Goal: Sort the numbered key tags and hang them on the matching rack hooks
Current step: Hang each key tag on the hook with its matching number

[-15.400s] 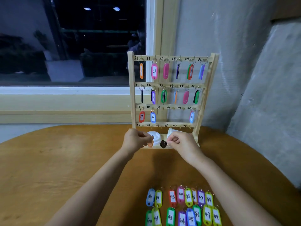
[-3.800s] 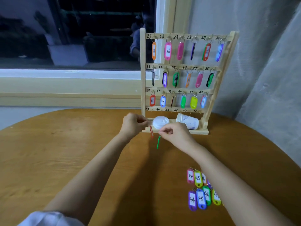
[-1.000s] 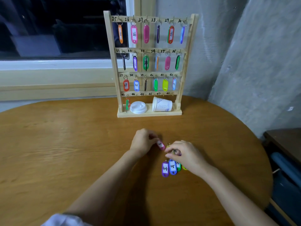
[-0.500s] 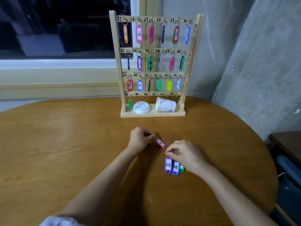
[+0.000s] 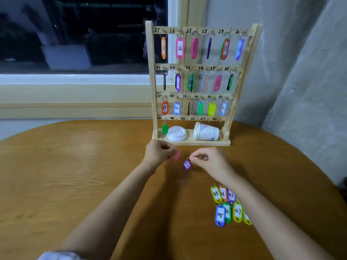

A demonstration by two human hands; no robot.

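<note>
Both hands have lifted off the loose tags (image 5: 228, 205) and moved toward the rack (image 5: 152, 81) in the last half second. My right hand (image 5: 210, 162) pinches the metal ring of a purple tag (image 5: 187, 164) dangling just short of the rack base. My left hand (image 5: 159, 154) pinches a pink tag (image 5: 176, 155), blurred. Likely both go on the mostly bare bottom rail (image 5: 187, 119). Tags: glossy oval plastic with paper inserts. Rack: pale raw wood above a varnished, grainy surface (image 5: 75, 175)
</note>
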